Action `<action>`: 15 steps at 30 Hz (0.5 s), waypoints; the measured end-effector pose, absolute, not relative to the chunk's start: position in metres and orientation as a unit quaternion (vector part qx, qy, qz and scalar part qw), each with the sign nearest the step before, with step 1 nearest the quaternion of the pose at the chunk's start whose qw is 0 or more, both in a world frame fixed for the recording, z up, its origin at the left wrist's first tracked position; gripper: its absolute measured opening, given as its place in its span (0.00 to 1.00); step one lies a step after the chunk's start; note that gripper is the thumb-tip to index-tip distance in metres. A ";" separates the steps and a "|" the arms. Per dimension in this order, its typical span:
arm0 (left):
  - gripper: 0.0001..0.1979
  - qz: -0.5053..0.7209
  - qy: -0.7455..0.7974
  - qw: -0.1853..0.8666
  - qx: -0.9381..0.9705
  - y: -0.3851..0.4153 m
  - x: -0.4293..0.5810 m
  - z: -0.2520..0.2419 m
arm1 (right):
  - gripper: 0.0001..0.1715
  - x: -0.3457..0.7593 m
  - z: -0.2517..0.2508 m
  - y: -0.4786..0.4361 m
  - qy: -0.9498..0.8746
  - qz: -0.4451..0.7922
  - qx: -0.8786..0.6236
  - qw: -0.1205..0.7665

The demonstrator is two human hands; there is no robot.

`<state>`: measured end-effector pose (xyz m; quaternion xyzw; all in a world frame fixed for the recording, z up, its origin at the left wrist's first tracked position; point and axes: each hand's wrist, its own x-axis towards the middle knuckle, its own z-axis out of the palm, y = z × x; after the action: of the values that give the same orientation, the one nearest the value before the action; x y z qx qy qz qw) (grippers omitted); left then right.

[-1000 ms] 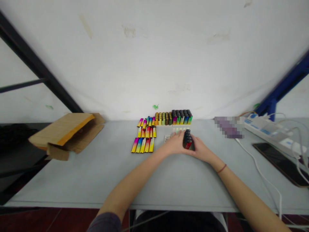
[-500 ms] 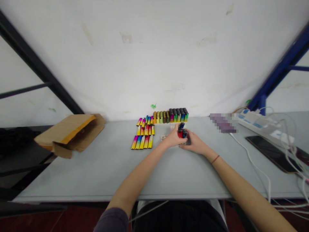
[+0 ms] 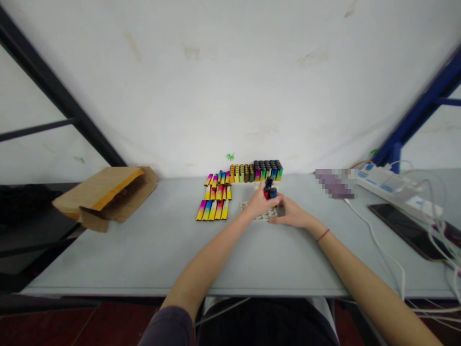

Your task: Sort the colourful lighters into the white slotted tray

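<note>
My left hand [image 3: 256, 203] is closed around a small bunch of lighters [image 3: 269, 188] with dark tops, held upright above a white slotted tray [image 3: 260, 216] on the grey table [image 3: 144, 250]. My right hand [image 3: 290, 215] rests at the tray's right side, fingers curled against it. Behind them, a row of upright lighters [image 3: 256, 172] stands along the wall. To the left lie several rainbow-coloured lighter sleeves [image 3: 214, 199] in flat rows.
An open cardboard box [image 3: 104, 194] lies at the left of the table. At the right are a white power strip [image 3: 394, 185], white cables [image 3: 385, 250] and a dark phone [image 3: 406, 228]. A black frame bar [image 3: 61, 101] and a blue one [image 3: 414, 125] lean against the wall.
The dark-topped lighters went from my right hand into my left, which lifted them slightly toward the back. My right hand dropped to the tray's side. The view shifted a little.
</note>
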<state>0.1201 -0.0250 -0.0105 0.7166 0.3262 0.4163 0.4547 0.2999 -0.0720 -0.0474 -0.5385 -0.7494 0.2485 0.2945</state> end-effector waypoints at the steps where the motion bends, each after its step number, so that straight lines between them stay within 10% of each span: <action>1: 0.25 0.428 0.332 0.464 0.702 -0.026 0.121 -0.008 | 0.56 0.299 -0.047 -0.072 -0.749 0.243 -0.544 0.289; 10: 0.11 0.401 0.500 0.613 0.462 0.009 0.057 0.044 | 0.53 0.291 -0.040 -0.079 -0.746 0.238 -0.558 0.276; 15: 0.09 0.331 0.654 0.415 0.538 0.030 -0.030 0.058 | 0.52 0.289 -0.039 -0.081 -0.746 0.219 -0.569 0.267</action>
<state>-0.0296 0.0296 0.0581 0.5384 0.6542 0.3312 0.4153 0.2888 -0.0807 -0.0388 -0.5688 -0.7465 0.2194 0.2668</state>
